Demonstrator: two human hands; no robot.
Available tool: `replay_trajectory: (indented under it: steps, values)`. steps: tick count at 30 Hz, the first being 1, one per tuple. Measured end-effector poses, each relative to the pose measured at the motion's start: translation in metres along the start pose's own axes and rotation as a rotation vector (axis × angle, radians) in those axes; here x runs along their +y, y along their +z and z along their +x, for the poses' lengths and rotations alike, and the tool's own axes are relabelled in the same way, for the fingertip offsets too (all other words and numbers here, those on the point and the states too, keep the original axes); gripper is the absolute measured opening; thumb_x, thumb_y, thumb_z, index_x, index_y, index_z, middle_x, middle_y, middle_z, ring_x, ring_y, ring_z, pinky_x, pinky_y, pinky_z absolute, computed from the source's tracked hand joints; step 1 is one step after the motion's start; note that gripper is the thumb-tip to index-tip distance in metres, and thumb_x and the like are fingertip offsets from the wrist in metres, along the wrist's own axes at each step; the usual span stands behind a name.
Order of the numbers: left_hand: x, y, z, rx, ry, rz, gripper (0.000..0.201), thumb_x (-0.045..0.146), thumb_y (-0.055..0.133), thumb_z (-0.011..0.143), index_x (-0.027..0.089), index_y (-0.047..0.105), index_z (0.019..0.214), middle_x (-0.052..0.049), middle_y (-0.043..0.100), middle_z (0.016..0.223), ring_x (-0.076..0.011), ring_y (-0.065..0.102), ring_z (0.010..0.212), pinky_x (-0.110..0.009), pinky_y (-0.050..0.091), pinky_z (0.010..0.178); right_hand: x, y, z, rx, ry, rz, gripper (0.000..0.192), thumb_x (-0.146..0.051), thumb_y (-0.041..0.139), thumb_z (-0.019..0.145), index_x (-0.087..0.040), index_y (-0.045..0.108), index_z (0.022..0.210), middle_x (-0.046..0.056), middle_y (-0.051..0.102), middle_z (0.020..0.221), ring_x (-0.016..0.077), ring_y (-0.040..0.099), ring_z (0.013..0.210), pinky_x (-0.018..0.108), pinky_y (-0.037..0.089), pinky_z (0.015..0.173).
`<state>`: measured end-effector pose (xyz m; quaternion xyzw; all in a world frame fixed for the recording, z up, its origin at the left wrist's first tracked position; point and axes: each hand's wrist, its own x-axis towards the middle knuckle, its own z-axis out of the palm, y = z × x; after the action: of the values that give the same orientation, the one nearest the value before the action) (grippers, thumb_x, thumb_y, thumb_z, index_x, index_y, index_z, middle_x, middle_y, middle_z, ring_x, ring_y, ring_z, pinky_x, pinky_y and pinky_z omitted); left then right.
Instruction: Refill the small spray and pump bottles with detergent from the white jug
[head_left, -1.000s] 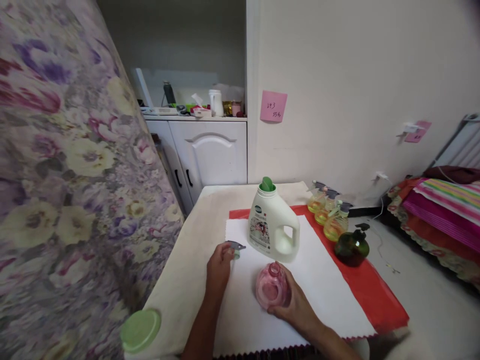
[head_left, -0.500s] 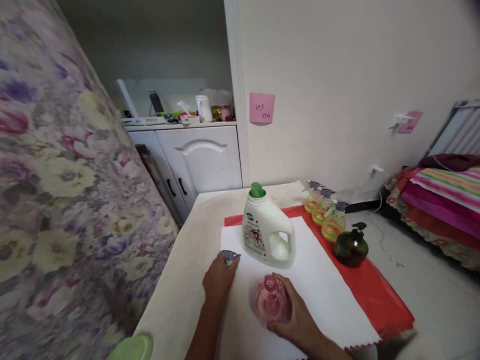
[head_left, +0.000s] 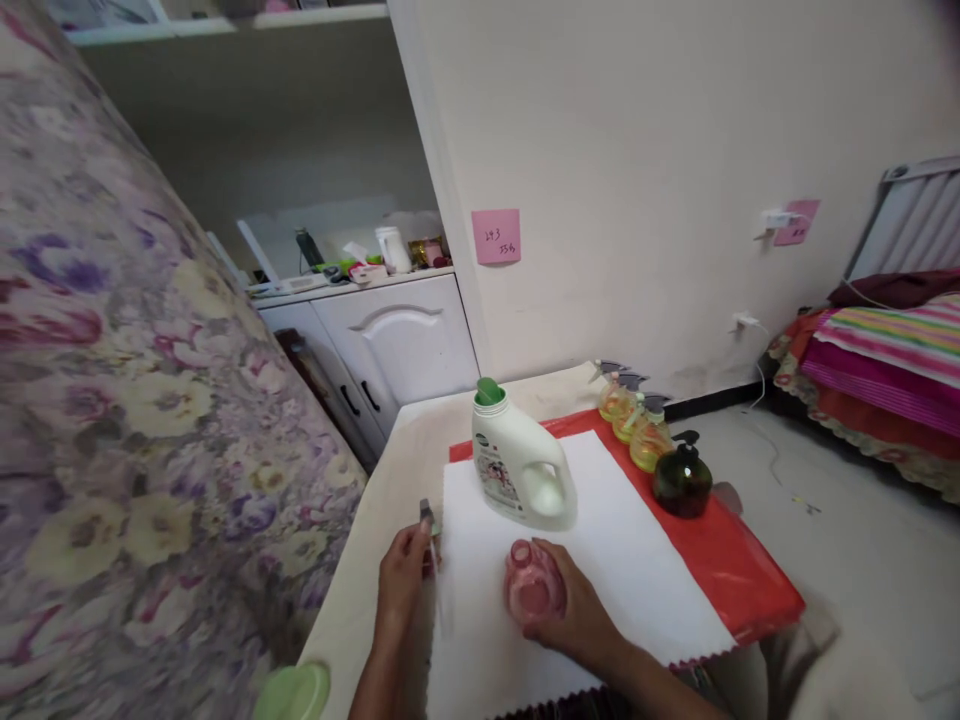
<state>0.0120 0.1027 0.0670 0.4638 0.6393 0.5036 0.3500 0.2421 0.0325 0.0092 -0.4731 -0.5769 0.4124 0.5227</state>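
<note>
Sprayer head lifted in left hand (head_left: 401, 580), pink bottle (head_left: 534, 590) steadied by right hand (head_left: 577, 615).

Left grip pinched shut around grey sprayer head (head_left: 427, 520), dip tube trailing down. Right grip wrapped around pink bottle at 6 o'clock from white jug (head_left: 521, 470) on white sheet (head_left: 637, 570), mouth uncapped. Best kept upright and pressed to the surface; tube fed straight into the mouth, then threads seated square, probably.

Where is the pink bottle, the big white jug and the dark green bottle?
pink bottle (head_left: 531, 590), head view, on its round body beside the right hand.
big white jug (head_left: 510, 465), head view, on its labelled side.
dark green bottle (head_left: 681, 484), head view, on its round belly.
</note>
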Motion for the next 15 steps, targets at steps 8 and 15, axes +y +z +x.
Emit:
replay_trajectory:
  steps: [8, 15]
  values:
    - [0.066, -0.007, -0.072, 0.287, 0.074, -0.629, 0.034, 0.036, 0.079, 0.060, 0.017, 0.061, 0.082, 0.002, 0.065, 0.077, -0.0074, 0.058, 0.059, -0.015, 0.047, 0.050, 0.006, -0.001, -0.003, -0.025, -0.065, 0.003, 0.080, -0.013, 0.075, 0.051, -0.025, 0.047, 0.125, 0.006, 0.061, 0.122, 0.0287, 0.058, 0.112, 0.042, 0.046, 0.099]
    - [0.130, 0.019, -0.106, 0.290, 0.442, -0.446, 0.023, 0.035, 0.069, 0.075, 0.019, 0.063, 0.090, 0.001, 0.063, 0.082, -0.0113, 0.060, 0.071, -0.020, 0.049, 0.061, 0.008, -0.003, -0.003, -0.039, -0.085, 0.026, 0.079, -0.015, 0.076, 0.051, -0.027, 0.047, 0.125, 0.006, 0.061, 0.122, 0.0300, 0.058, 0.113, 0.045, 0.045, 0.098]
